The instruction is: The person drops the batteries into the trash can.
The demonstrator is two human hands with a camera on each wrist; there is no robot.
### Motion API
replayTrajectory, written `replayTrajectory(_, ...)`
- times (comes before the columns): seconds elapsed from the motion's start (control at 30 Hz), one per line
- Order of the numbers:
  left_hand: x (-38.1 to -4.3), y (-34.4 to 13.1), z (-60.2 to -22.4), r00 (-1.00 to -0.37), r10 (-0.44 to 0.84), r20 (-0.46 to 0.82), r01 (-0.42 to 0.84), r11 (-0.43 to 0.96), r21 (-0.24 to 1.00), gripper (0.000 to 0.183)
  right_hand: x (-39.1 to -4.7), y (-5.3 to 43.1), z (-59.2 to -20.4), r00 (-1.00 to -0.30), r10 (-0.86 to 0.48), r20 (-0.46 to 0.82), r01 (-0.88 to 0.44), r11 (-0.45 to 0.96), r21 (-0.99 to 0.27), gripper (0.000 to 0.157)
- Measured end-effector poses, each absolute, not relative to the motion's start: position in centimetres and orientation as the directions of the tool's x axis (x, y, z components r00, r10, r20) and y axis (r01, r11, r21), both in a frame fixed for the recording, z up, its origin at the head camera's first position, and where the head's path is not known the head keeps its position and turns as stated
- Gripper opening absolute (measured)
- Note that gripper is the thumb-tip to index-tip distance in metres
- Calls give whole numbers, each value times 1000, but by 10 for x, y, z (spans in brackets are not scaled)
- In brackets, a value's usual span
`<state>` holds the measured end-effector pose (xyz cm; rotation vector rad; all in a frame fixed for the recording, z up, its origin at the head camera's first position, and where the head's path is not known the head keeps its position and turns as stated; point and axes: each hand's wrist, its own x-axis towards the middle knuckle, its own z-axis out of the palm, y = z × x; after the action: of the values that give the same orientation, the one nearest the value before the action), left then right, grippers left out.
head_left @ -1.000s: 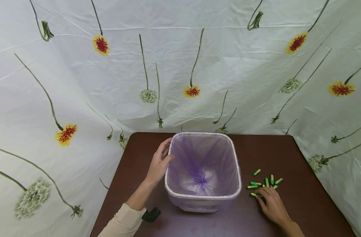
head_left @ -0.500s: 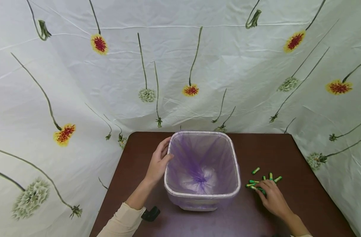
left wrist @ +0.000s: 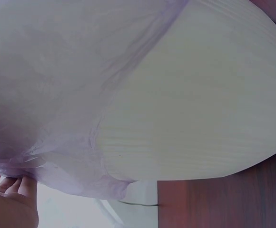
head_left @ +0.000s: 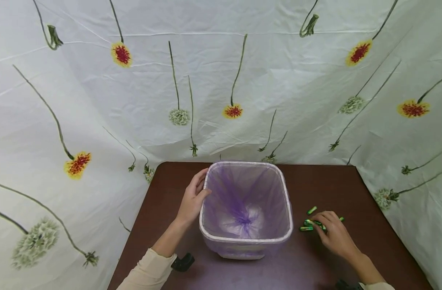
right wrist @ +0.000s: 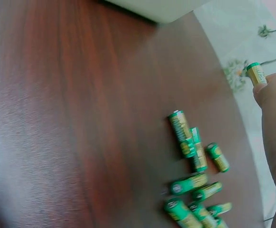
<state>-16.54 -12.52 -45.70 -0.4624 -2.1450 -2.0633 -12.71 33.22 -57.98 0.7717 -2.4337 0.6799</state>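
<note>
A white bin [head_left: 239, 256] lined with a thin purple bag [head_left: 242, 193] stands upright on the table. My left hand [head_left: 192, 201] holds its left rim, thumb over the edge and fingers outside; the left wrist view shows those fingers [left wrist: 14, 187] against the bag and the bin's pale wall [left wrist: 190, 104]. Right of the bin, my right hand [head_left: 336, 235] is over a group of green-and-gold batteries. Between its thumb and fingers it pinches one battery [right wrist: 256, 74], raised above the others. Several batteries [right wrist: 197, 183] lie loosely together on the table, partly hidden by the hand in the head view.
The dark reddish-brown wooden table [head_left: 326, 181] carries the bin and batteries. A white cloth [head_left: 213, 80] printed with flowers hangs behind and along both sides. Black devices sit at the left wrist [head_left: 182, 262] and the right wrist [head_left: 345, 284].
My right hand has moved from touching the batteries on the table to lifting one off the group. The left hand keeps its hold on the bin's rim.
</note>
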Motion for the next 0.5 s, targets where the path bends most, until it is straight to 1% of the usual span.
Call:
replayTrajectory(0.1, -166, -125, -457, -944, 136, 300, 306, 23, 952, 65, -130, 333, -570, -707, -386, 592, -638, 709, -300, 42)
replayTrajectory(0.23, -166, -125, -457, -944, 138, 299, 305, 23, 952, 65, -133, 331, -555, -712, -374, 595, -635, 705, -317, 40)
replayTrajectory(0.4, -166, -126, -458, -944, 138, 300, 305, 19, 952, 65, -135, 324, -534, -720, -354, 597, -639, 675, -369, 40)
replayTrajectory(0.5, -166, -127, -459, -944, 138, 299, 305, 22, 952, 65, -137, 318, -521, -704, -351, 618, -660, 643, -387, 42)
